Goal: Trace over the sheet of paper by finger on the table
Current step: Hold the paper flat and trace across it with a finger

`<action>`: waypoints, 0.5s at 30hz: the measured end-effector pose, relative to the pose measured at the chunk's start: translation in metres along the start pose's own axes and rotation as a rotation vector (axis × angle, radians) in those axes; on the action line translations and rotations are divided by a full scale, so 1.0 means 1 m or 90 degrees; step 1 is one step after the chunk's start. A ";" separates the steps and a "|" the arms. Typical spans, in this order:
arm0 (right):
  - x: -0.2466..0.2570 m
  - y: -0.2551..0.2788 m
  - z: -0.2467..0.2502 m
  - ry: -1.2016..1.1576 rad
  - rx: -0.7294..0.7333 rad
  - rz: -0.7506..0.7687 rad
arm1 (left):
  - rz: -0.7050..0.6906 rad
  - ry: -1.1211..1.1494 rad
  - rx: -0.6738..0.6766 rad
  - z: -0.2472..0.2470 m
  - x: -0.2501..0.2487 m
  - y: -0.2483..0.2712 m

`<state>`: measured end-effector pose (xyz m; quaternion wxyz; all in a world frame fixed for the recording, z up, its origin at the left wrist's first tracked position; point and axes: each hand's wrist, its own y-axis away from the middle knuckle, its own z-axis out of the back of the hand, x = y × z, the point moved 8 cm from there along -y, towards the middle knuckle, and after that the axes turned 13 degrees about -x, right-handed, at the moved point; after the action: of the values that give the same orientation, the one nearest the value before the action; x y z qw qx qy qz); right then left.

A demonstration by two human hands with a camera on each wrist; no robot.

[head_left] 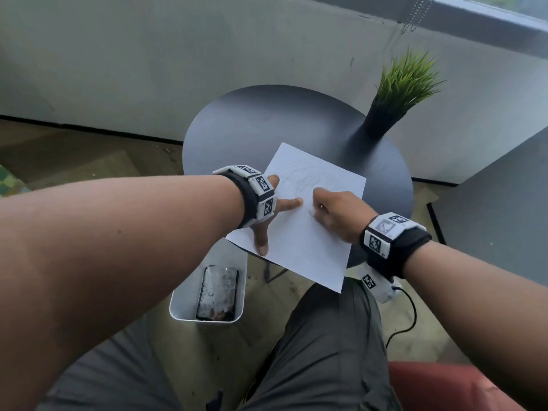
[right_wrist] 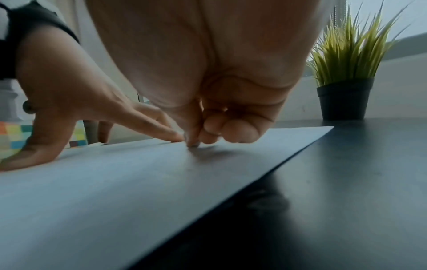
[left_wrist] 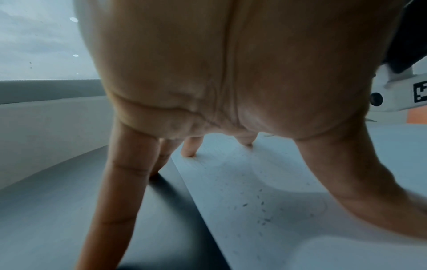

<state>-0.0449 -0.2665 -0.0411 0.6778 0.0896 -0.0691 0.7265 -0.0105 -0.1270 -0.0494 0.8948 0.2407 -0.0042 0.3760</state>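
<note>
A white sheet of paper (head_left: 311,232) with faint pencil lines lies at an angle on a round dark table (head_left: 252,126); its near corner hangs over the table's edge. My left hand (head_left: 262,232) is spread, with straight fingers pressing on the sheet's left edge (left_wrist: 265,191). In the left wrist view some fingertips (left_wrist: 189,153) rest on the paper and others on the table (left_wrist: 57,210). My right hand (head_left: 335,209) is over the sheet's middle. Its index fingertip (right_wrist: 191,144) touches the paper (right_wrist: 138,182) close to the left hand's index finger (right_wrist: 161,131). Its other fingers are curled and hold nothing.
A green grass plant in a black pot (head_left: 382,120) stands at the table's far right (right_wrist: 344,98). A white bin (head_left: 207,292) sits on the floor under the table's near edge. A grey cabinet (head_left: 504,218) is at the right, a red seat (head_left: 444,384) below.
</note>
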 end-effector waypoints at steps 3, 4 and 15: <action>0.036 0.020 -0.014 -0.015 0.042 0.101 | 0.000 0.003 0.001 0.000 0.001 0.000; 0.053 0.033 -0.021 -0.029 0.083 0.160 | 0.001 0.002 0.002 -0.001 0.001 0.000; 0.020 0.010 -0.009 0.034 0.012 0.025 | 0.082 0.129 -0.034 -0.013 -0.004 -0.004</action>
<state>-0.0567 -0.2454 -0.0453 0.6640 0.0752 -0.0458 0.7426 -0.0130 -0.1266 -0.0634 0.8708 0.1764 0.0608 0.4549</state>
